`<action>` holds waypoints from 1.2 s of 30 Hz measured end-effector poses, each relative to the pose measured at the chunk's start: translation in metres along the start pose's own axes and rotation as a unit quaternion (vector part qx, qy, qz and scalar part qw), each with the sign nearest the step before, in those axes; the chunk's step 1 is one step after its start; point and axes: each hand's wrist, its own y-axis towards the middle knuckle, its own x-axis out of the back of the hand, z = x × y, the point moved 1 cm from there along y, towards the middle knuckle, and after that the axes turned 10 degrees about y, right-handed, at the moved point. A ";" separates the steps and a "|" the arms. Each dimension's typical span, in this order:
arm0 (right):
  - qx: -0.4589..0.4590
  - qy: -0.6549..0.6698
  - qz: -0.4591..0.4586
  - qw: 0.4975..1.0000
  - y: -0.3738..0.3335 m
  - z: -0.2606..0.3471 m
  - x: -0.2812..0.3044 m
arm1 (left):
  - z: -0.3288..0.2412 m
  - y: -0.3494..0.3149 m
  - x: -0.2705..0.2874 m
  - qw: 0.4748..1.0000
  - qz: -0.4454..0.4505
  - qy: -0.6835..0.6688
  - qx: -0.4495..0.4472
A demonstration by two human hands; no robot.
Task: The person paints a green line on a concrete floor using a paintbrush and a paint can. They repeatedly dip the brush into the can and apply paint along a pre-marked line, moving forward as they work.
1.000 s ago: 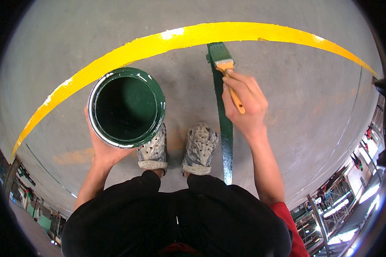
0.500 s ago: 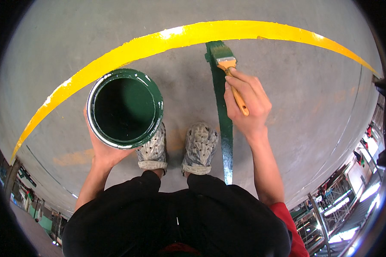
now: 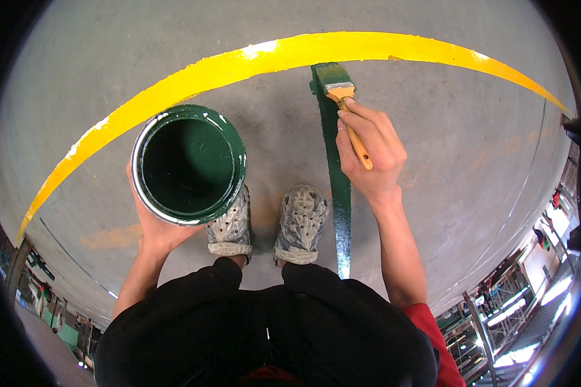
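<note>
On the left I see a round paint can [image 3: 240,161], its open mouth turned up toward me, its rim smeared with wet dark green and its inside shadowed. To its right I make out a flat paintbrush [image 3: 339,91] with an orange handle and pale metal collar, slanting far-left to near-right, its green-coated bristles at the far end of a narrow green stripe [image 3: 340,187] that runs toward me, glossy at its near end.

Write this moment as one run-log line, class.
left hand: holds paint can; right hand: grips paintbrush; bristles: at far end of green stripe, by yellow line
</note>
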 end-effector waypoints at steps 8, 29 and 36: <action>-0.014 -0.001 -0.004 1.000 0.002 0.002 0.000 | -0.001 0.000 0.000 1.000 -0.002 0.001 0.001; -0.100 0.010 0.067 0.993 -0.018 0.045 0.042 | -0.003 0.003 -0.002 1.000 -0.005 0.008 0.016; -0.019 0.007 0.048 0.999 -0.007 0.008 0.012 | -0.005 0.004 -0.003 1.000 -0.011 0.008 0.013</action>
